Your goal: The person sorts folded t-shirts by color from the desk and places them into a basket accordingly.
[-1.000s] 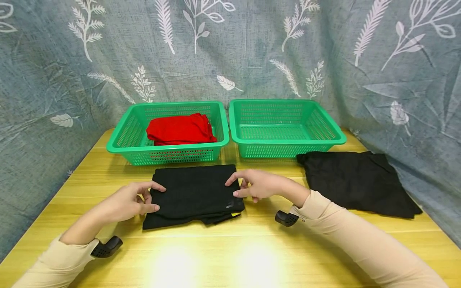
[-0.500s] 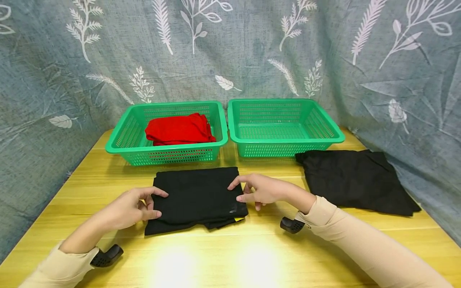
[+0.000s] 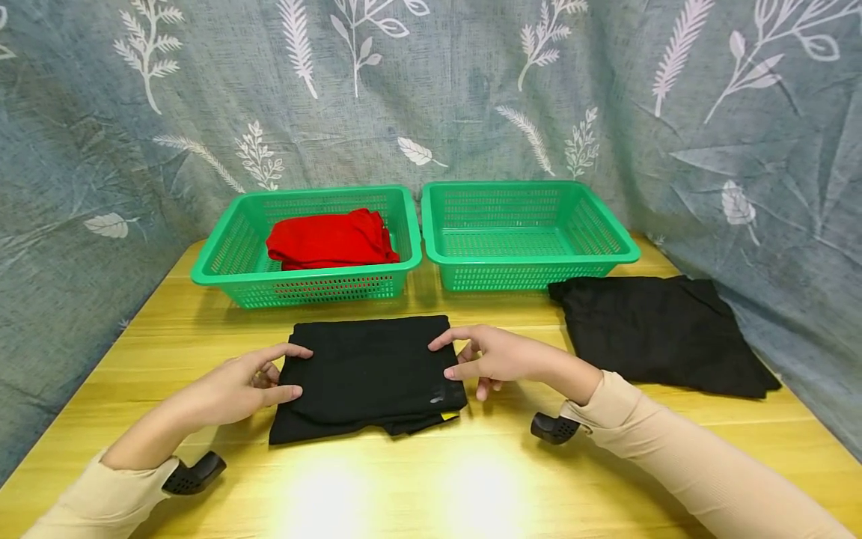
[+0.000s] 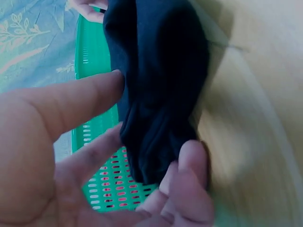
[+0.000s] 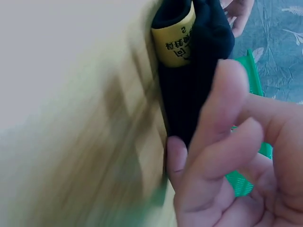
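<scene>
A folded black garment point(image 3: 370, 370) lies in front of the baskets, with a small pale logo near its right front corner. My left hand point(image 3: 222, 389) holds its left side, thumb and index finger on top, other fingers tucked at the edge. On the opposite side my right hand point(image 3: 501, 355) holds it in a similar way. In the left wrist view the black cloth point(image 4: 156, 71) sits between thumb and fingers. A yellow label point(image 5: 173, 45) with dark print wraps a fold in the right wrist view. The garment's underside is hidden in the head view.
Behind it stands a green basket point(image 3: 316, 278) holding a folded red cloth point(image 3: 330, 238). A second green basket point(image 3: 532, 260) sits beside it on the right. Another black garment point(image 3: 660, 333) is spread at the right of the wooden table point(image 3: 377, 486). A patterned curtain point(image 3: 458, 90) hangs behind.
The folded black garment has moved a little toward me and slightly right, away from the baskets, with both hands on its sides. The baskets and the other garment stay in place.
</scene>
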Motion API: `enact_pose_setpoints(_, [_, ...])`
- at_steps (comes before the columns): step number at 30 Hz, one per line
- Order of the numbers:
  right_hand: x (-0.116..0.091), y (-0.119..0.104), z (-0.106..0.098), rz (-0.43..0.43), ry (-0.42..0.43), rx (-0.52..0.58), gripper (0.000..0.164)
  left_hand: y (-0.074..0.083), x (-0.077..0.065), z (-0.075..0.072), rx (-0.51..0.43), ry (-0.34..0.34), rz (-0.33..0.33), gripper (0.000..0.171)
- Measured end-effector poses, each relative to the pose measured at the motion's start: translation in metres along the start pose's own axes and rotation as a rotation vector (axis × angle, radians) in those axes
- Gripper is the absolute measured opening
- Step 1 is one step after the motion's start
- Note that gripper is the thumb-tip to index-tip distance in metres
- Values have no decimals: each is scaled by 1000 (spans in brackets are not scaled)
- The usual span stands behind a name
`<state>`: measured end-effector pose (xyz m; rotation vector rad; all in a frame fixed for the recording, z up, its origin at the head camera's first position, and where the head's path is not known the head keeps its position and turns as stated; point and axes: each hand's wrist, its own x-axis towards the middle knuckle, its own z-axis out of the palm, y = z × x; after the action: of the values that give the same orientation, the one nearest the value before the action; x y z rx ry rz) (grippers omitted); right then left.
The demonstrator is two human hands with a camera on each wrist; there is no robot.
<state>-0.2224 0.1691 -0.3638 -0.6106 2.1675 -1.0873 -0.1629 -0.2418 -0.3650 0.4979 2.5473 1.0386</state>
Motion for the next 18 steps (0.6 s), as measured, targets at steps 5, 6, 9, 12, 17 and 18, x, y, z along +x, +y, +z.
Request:
enact_pose_setpoints(5, [5,1,1,34,32,131,51,-3,7,-2,-131,-1,-51,65])
enact_pose_setpoints(6, [6,2,2,39,34,148,52,-3,8,-2,-155,-2,-59,66])
enact_pose_setpoints(9, [9,4,2,40,28,183,53,-5,12,-3,-203,-8,-71,65])
enact_pose_setpoints(12, [12,7,2,31,19,199,54,-5,13,-3,-246,-20,-65,64])
enact_pose_setpoints(17, [17,11,1,7,-9,215,56,-4,15,1,-332,-35,-55,65])
enact_pose_setpoints(18, [18,11,2,4,-15,219,57,-4,15,3,-353,-40,-55,65])
